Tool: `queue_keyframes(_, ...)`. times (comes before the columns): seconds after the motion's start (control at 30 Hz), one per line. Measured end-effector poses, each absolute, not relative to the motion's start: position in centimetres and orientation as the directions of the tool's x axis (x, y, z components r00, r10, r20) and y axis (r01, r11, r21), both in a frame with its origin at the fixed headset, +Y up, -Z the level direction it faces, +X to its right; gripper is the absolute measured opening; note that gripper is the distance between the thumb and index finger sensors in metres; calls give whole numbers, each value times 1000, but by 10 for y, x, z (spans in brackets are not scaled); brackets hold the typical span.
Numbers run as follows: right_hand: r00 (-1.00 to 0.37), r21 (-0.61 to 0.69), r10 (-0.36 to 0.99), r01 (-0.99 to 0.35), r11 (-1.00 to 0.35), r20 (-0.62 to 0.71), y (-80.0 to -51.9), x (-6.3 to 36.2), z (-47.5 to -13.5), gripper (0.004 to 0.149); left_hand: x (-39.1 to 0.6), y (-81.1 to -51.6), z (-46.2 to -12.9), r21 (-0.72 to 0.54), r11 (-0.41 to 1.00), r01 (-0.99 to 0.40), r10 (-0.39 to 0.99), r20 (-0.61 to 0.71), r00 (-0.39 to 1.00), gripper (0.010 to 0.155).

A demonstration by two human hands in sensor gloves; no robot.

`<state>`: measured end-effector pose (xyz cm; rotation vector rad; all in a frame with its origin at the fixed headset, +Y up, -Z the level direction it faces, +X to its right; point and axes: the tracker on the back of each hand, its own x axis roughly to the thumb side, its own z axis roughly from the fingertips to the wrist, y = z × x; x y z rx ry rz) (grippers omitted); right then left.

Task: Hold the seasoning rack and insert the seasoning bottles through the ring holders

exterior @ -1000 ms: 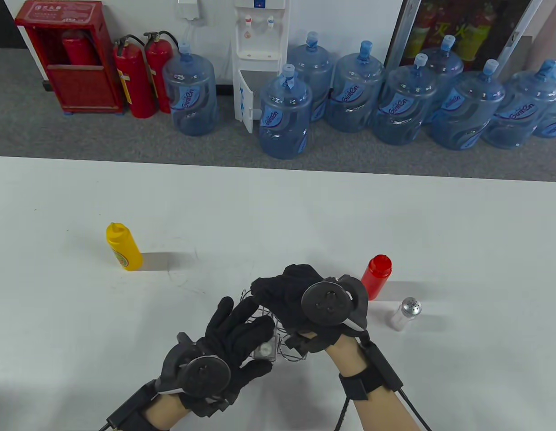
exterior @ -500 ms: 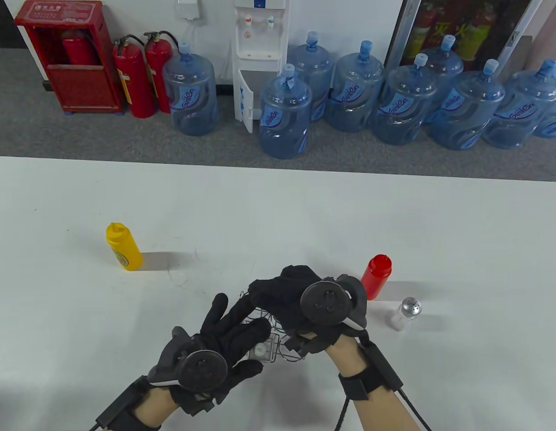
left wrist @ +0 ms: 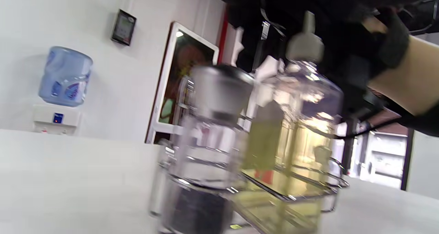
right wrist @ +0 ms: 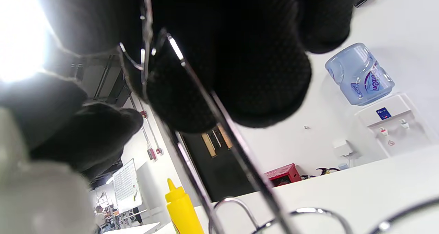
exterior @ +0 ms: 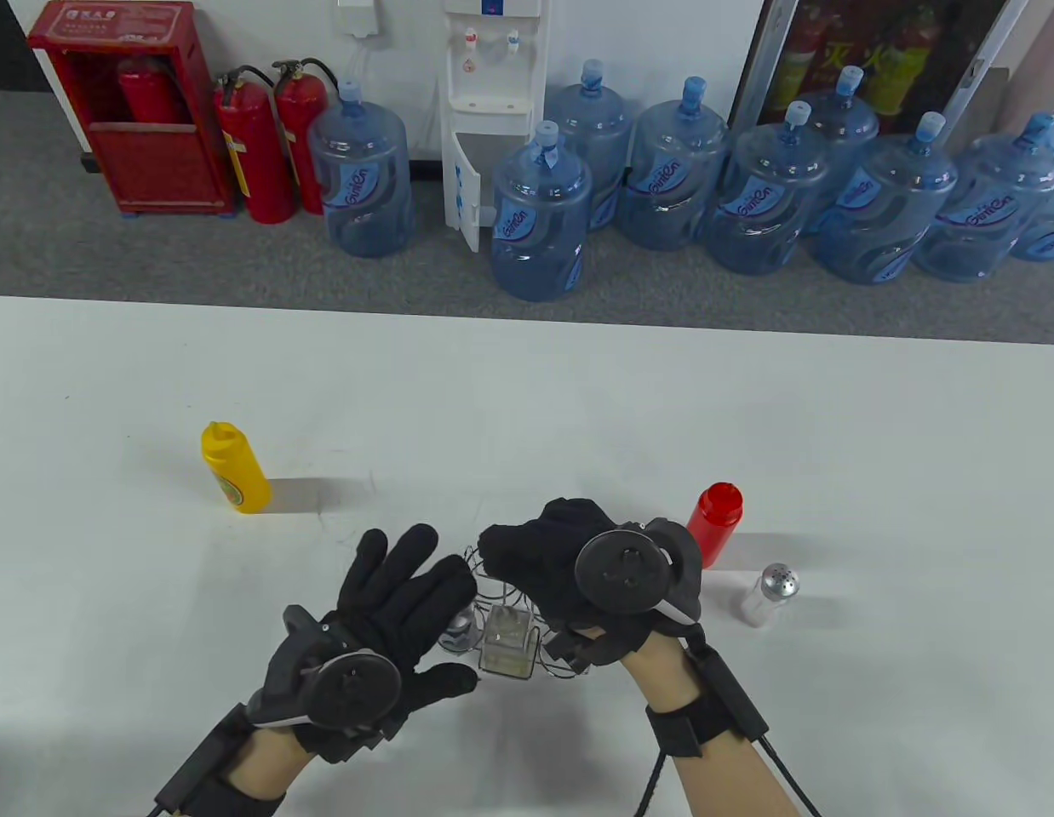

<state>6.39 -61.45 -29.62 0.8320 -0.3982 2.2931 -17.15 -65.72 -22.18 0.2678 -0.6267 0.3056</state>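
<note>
The wire seasoning rack (exterior: 535, 659) stands near the table's front middle. My right hand (exterior: 561, 553) grips its top wire handle (right wrist: 192, 79) from above. A clear oil bottle (exterior: 506, 640) and a small silver-capped shaker (exterior: 459, 630) stand in its rings; the left wrist view shows the bottle (left wrist: 301, 124), the shaker (left wrist: 219, 90) and a ring (left wrist: 291, 192) close up. My left hand (exterior: 399, 587) is open with fingers spread, just left of the rack, holding nothing. A yellow squeeze bottle (exterior: 235, 470), a red bottle (exterior: 714, 523) and a salt shaker (exterior: 770, 593) stand loose on the table.
The white table (exterior: 527, 400) runs to a far edge with grey floor, water jugs (exterior: 540, 221) and fire extinguishers (exterior: 254, 153) beyond. The red bottle and salt shaker stand close to the right of my right hand. The yellow bottle (right wrist: 183, 210) is far left.
My left hand has let go of the clear bottle, which now stands in the rack, and has drawn back to the left with fingers spread. My right hand keeps its grip.
</note>
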Motion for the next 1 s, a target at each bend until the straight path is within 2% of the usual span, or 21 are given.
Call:
queue_keyframes(0.07, -566, -46, 503, -693, -719, 654, -615, 68, -298, 51, -194, -651, -233, 208, 907, -365, 206, 539, 817, 83)
queue_keyframes(0.13, -560, -44, 514, -703, -710, 650, -615, 70, -299, 51, -218, -646, -247, 234, 883, -407, 269, 459, 847, 84)
queue_keyframes(0.23, -551, -37, 523, -710, -703, 650, -614, 71, -300, 51, -265, -640, -279, 260, 859, -440, 388, 230, 893, 91)
queue_keyframes(0.3, -547, -29, 524, -710, -704, 653, -614, 71, -300, 51, -297, -642, -301, 309, 863, -400, 394, 87, 915, 87)
queue_keyframes(0.37, -546, -32, 524, -712, -702, 654, -614, 71, -300, 51, -318, -646, -315, 385, 878, -283, 318, -28, 948, 86)
queue_keyframes(0.43, -545, -36, 519, -711, -702, 658, -614, 70, -298, 50, -336, -652, -329, 345, 904, -252, 310, -122, 943, 92)
queue_keyframes(0.5, -540, -34, 519, -714, -699, 662, -613, 69, -298, 50, -348, -660, -342, 283, 896, -341, 397, -171, 902, 94)
queue_keyframes(0.6, -531, -22, 521, -714, -700, 668, -614, 67, -297, 51, -361, -678, -358, 233, 885, -404, 460, -288, 840, 96)
queue_keyframes(0.73, -513, 3, 525, -713, -701, 679, -614, 64, -296, 50, -368, -702, -373, 168, 816, -552, 573, -360, 736, 93)
queue_keyframes(0.8, -505, 13, 525, -713, -701, 685, -614, 63, -295, 50, -369, -714, -379, 122, 784, -609, 601, -391, 696, 81)
queue_keyframes(0.9, -499, 18, 527, -714, -700, 688, -614, 62, -294, 50, -366, -715, -376, 186, 730, -658, 675, -346, 651, 73)
queue_keyframes(1.0, -499, 21, 522, -709, -705, 692, -615, 59, -293, 50, -347, -700, -362, 227, 679, -698, 734, -172, 657, 74)
